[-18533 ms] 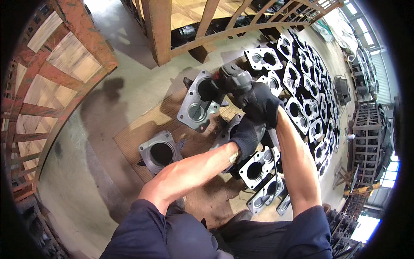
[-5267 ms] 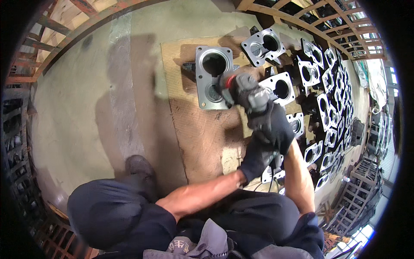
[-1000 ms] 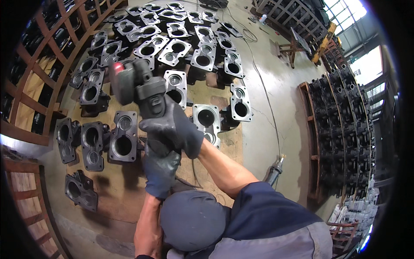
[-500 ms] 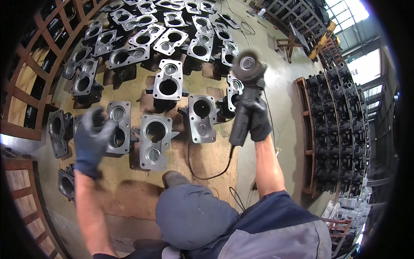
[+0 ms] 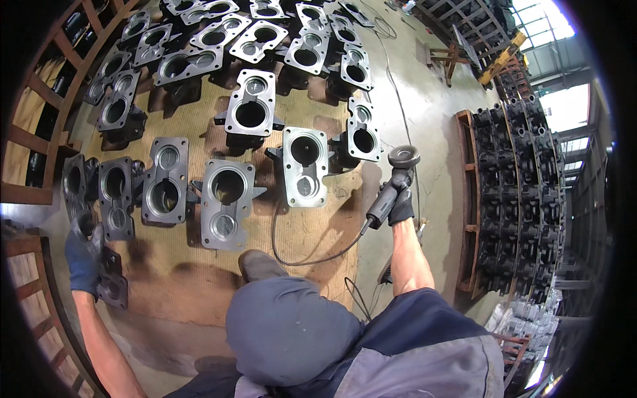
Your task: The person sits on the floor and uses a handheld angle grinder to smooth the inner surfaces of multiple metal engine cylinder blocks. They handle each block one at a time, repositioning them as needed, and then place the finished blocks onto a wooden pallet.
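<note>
In the head view, my gloved right hand (image 5: 402,207) is wrapped round an angle grinder (image 5: 381,205), its round disc end (image 5: 404,156) pointing away from me. The grinder is held above the floor, right of the metal castings. At the far left, my gloved left hand (image 5: 85,259) has its thumb and fingers apart. Its fingertips overlap the lower end of a leftmost casting (image 5: 73,180); whether they touch it cannot be made out. Beside that hand is a darker casting (image 5: 114,282), partly covered by it. A flat-faced casting with two round openings (image 5: 117,199) stands just right of it.
Several similar castings (image 5: 251,109) stand in rows on a tan ribbed mat (image 5: 186,285). The grinder's black cord (image 5: 312,263) loops across the mat. Brown slatted racks (image 5: 30,142) line the left. A tall stack of dark parts (image 5: 521,199) rises at the right, beyond the grey floor.
My left hand has moved left and down, from above the castings to the leftmost ones. My right hand has lowered the grinder toward me; its disc end has tilted.
</note>
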A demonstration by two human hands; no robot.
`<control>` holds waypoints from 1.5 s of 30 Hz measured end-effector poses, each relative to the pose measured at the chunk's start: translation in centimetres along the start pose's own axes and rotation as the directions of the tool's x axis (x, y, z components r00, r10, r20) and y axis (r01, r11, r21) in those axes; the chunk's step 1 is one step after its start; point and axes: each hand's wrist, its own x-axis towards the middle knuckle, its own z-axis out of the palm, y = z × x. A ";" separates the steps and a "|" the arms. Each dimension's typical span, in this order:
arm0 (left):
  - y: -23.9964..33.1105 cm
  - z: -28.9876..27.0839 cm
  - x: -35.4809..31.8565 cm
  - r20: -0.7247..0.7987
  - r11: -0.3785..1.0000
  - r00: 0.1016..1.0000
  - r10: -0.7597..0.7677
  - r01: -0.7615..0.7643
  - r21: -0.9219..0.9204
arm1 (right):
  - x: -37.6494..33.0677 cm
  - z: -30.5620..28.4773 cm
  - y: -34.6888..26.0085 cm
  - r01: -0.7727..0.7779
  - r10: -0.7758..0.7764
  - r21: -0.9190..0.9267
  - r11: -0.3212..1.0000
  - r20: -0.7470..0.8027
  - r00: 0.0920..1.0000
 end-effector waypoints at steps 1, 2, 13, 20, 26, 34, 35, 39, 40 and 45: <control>0.3 -0.2 0.0 0.006 1.000 1.000 -0.003 0.003 0.005 | 0.3 -0.8 0.8 0.024 -0.025 0.033 0.999 0.031 0.999; 0.7 -0.3 0.0 0.013 1.000 1.000 -0.006 0.006 0.009 | 1.0 -1.4 1.4 0.027 -0.027 0.027 0.999 0.026 0.999; 4.2 -1.3 0.0 0.079 0.984 0.986 -0.148 0.139 0.109 | 6.6 -4.0 5.4 -0.115 0.113 0.020 0.993 0.080 0.990; 4.6 -2.0 -0.6 0.086 0.983 0.980 -0.178 0.174 0.058 | 10.1 -7.7 5.7 -0.125 0.105 0.057 0.990 0.278 0.955; 4.5 -2.6 -0.4 0.113 0.984 0.989 -0.097 0.078 0.162 | 5.6 -7.6 4.1 -0.219 0.266 -0.186 0.958 0.282 0.922; 2.3 0.1 -1.8 0.074 0.987 0.990 -0.123 0.115 0.113 | -2.0 3.7 -4.6 -0.182 0.003 -0.953 0.244 -0.187 0.982; 4.0 0.7 -0.8 0.080 0.999 0.995 -0.051 0.052 -0.014 | -3.6 5.8 -6.1 -0.059 -0.083 -0.982 0.177 -0.075 0.994; 6.5 6.5 1.6 -0.113 0.997 0.993 0.018 -0.026 -0.075 | -11.2 16.9 -6.6 0.449 -0.156 -0.892 0.055 0.437 0.886; 7.9 7.6 2.3 -0.006 0.990 0.991 -0.130 0.130 0.046 | -13.6 20.2 -5.1 0.461 -0.091 -0.861 0.216 0.452 0.887; 8.4 12.5 5.0 0.108 0.958 0.976 -0.188 0.157 0.241 | -21.1 29.5 3.7 0.856 -0.027 -0.512 0.067 0.857 0.514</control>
